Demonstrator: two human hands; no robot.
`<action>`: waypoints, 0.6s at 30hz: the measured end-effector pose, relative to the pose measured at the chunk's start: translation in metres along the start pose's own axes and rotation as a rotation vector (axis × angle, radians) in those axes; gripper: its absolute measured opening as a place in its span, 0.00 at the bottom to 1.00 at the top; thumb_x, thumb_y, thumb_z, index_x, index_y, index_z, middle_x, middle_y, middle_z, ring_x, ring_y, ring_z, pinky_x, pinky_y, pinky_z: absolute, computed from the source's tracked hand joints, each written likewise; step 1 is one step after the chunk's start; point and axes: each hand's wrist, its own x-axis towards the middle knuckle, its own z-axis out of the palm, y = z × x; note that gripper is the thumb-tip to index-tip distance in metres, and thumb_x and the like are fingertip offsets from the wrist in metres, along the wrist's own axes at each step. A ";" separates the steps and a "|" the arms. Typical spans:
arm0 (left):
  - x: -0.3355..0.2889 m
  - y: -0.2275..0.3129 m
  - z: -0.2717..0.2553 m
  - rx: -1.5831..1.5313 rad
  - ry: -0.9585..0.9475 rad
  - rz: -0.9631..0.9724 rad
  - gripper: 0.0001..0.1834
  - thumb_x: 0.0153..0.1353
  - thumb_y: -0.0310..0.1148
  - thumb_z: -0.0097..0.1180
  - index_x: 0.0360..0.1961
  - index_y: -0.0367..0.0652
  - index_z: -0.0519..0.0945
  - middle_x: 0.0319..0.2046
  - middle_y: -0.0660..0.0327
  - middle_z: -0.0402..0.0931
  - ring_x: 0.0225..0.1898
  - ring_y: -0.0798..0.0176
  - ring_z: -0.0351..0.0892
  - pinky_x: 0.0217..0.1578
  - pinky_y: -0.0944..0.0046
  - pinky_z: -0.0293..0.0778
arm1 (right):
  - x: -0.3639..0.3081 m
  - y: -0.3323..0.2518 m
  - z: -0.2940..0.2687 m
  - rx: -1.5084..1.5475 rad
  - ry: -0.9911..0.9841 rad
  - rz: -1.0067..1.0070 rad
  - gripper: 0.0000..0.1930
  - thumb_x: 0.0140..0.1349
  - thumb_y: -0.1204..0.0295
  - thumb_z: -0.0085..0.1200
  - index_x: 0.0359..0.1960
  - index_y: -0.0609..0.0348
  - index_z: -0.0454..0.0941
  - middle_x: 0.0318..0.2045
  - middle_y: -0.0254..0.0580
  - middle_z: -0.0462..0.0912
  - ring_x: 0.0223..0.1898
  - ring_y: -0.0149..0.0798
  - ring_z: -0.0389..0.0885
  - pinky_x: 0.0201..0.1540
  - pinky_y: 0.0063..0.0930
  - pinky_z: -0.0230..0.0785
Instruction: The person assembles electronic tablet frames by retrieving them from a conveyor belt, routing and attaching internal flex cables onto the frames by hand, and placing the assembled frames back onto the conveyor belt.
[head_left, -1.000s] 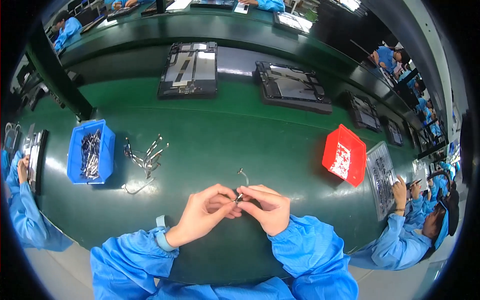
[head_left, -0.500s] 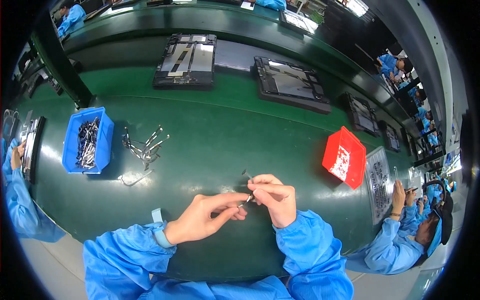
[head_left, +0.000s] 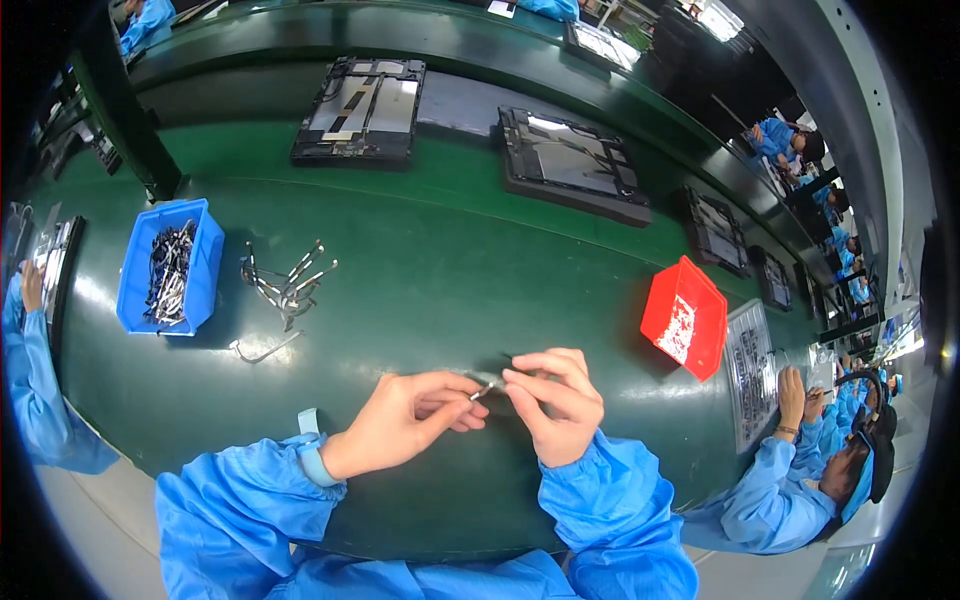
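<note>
Flex cable (head_left: pixel 484 389): short, silvery, stretched between both hands over the green bench (head_left: pixel 400 250).
Left hand (head_left: pixel 415 415): thumb and forefinger pinched narrow on one end.
Right hand (head_left: pixel 558 402): thumb and forefinger narrowed on the other end; firmness cannot be told.
Cable hazard: could crease or tear, should the hands twist or pull unevenly.
Grip hazard: could slip, the hold being fingertip-small.
Loose cable cluster (head_left: pixel 287 292): beside the blue bin (head_left: pixel 206 265); could tangle if lifted hastily.
</note>
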 end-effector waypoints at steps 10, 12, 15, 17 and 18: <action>-0.004 0.005 0.000 0.269 0.084 0.183 0.08 0.61 0.24 0.56 0.40 0.31 0.80 0.30 0.55 0.84 0.36 0.61 0.85 0.35 0.68 0.81 | 0.003 -0.004 0.002 -0.082 -0.187 -0.233 0.12 0.46 0.79 0.63 0.36 0.64 0.84 0.39 0.45 0.84 0.37 0.42 0.83 0.40 0.30 0.76; -0.004 0.004 -0.001 0.355 0.069 0.242 0.08 0.60 0.24 0.57 0.39 0.32 0.81 0.29 0.56 0.84 0.35 0.62 0.86 0.34 0.69 0.81 | 0.008 -0.003 -0.002 -0.006 -0.245 -0.251 0.12 0.46 0.78 0.63 0.36 0.65 0.84 0.39 0.45 0.84 0.37 0.42 0.83 0.38 0.30 0.77; -0.001 -0.003 0.002 0.417 0.060 0.377 0.07 0.59 0.25 0.58 0.38 0.34 0.81 0.29 0.57 0.84 0.33 0.62 0.86 0.33 0.68 0.81 | 0.009 -0.009 -0.009 -0.164 -0.238 -0.376 0.11 0.48 0.80 0.63 0.36 0.64 0.83 0.37 0.45 0.85 0.36 0.43 0.83 0.36 0.31 0.78; 0.001 0.000 0.006 0.404 0.045 0.361 0.07 0.59 0.25 0.58 0.38 0.35 0.82 0.30 0.57 0.84 0.33 0.62 0.86 0.33 0.67 0.81 | 0.011 -0.016 -0.017 -0.189 -0.224 -0.355 0.10 0.49 0.82 0.61 0.35 0.66 0.82 0.35 0.48 0.84 0.35 0.44 0.84 0.38 0.32 0.78; 0.001 0.001 0.006 0.381 0.028 0.382 0.07 0.59 0.25 0.58 0.38 0.35 0.82 0.30 0.57 0.84 0.33 0.62 0.86 0.33 0.67 0.81 | 0.012 -0.021 -0.024 -0.217 -0.213 -0.337 0.08 0.50 0.85 0.60 0.34 0.69 0.81 0.33 0.50 0.84 0.34 0.44 0.85 0.39 0.33 0.78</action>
